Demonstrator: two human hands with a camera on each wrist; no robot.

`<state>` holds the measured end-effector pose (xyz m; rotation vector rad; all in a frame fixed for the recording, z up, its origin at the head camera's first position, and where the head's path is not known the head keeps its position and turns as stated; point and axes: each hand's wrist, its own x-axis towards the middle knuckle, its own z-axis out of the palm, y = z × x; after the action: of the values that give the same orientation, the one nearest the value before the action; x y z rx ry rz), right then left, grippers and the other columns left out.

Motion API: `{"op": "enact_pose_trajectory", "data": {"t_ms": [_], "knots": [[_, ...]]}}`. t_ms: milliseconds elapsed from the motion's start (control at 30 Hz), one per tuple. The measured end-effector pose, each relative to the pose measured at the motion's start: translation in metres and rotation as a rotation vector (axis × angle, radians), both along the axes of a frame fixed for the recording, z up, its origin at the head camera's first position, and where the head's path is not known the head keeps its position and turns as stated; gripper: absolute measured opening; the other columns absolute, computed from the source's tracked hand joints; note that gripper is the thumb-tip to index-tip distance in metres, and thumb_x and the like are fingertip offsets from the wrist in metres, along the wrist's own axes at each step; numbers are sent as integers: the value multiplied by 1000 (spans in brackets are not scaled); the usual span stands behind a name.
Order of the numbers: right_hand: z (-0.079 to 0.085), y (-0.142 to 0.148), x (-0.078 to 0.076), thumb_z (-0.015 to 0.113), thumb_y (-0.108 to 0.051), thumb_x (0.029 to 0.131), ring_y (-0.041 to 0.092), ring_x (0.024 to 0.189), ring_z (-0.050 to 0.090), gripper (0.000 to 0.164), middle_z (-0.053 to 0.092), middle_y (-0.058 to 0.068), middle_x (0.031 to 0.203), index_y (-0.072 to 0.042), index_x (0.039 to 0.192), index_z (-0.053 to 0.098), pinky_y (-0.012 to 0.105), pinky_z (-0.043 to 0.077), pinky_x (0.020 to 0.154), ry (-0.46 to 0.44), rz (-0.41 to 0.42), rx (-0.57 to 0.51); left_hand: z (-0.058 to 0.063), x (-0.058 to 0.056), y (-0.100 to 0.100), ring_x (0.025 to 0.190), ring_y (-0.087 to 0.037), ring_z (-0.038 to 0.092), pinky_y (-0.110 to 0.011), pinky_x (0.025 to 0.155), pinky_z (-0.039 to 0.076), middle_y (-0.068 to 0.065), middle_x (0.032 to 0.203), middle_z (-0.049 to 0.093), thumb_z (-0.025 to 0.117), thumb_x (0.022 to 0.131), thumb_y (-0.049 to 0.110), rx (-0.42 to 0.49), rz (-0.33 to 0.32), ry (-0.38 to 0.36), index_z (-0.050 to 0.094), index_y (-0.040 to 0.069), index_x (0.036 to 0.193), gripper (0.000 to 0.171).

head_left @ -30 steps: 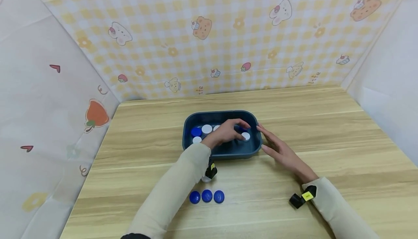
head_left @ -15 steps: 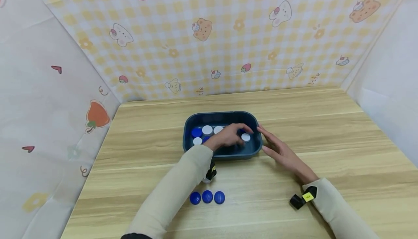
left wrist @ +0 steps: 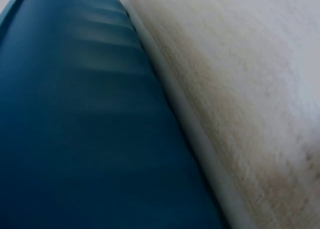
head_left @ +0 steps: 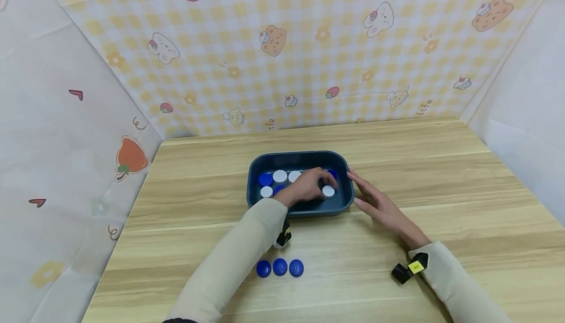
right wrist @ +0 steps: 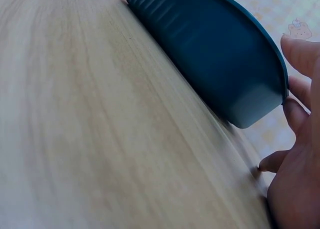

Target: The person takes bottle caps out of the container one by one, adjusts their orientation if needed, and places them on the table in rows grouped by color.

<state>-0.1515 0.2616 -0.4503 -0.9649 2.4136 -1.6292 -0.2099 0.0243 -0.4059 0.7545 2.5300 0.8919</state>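
A dark blue-green tray [head_left: 320,211] stands on the table with several white and blue round discs inside. My left hand [head_left: 305,185] reaches into it from the front, index finger and thumb curled about a white disc [head_left: 328,192] near the right end. Behind those fingers lies a blue disc [head_left: 333,173]. My right hand [head_left: 380,206] is at the tray's right end, fingers nearly straight and fingertips at the wall; the right wrist view shows this hand [right wrist: 300,154] beside the tray's end [right wrist: 260,101]. In the left wrist view the tray's ribbed outer wall [left wrist: 95,119] hides the left hand.
Three blue discs [head_left: 280,267] lie in a row on the wooden table [head_left: 353,283] in front of the tray. A pale disc [head_left: 279,246] is partly hidden by the left wrist's camera. A checked cloth [head_left: 304,58] hangs behind the table.
My left hand lifted its fingers a little off the white disc, then came down around it; the disc has shifted slightly toward me and left. The right hand stays in place.
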Motion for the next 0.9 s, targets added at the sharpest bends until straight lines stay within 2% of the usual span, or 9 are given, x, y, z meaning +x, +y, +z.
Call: {"op": "enact_pose_trajectory", "data": {"t_ms": [133,267,567,900], "knots": [[0,0,0,47,0,98,19,144,12,60,14,2,158,-15,152,25,20,20,108,-7,0,-1,-3,0,0,95,-14,50,-28,86,41,0,104,55,76,80,5,-34,-38,28,72,21,104,29],[-1,0,0,47,-1,98,19,144,12,60,14,1,158,-16,152,25,19,20,108,-10,-2,2,-4,-1,0,93,-14,50,-27,84,41,0,103,54,78,79,9,-61,-47,38,73,22,104,29],[-2,-1,1,47,0,98,18,143,13,60,14,1,158,-16,152,25,18,19,107,-4,-2,6,-1,1,-1,96,-13,50,-29,88,41,2,107,53,77,82,12,-89,-33,-4,73,24,104,25],[1,-1,2,47,0,98,19,143,14,60,14,2,158,-15,152,25,18,19,108,17,-4,14,-1,-1,0,94,-13,50,-26,86,41,2,106,52,76,83,13,-98,-58,3,74,22,103,22]]}}
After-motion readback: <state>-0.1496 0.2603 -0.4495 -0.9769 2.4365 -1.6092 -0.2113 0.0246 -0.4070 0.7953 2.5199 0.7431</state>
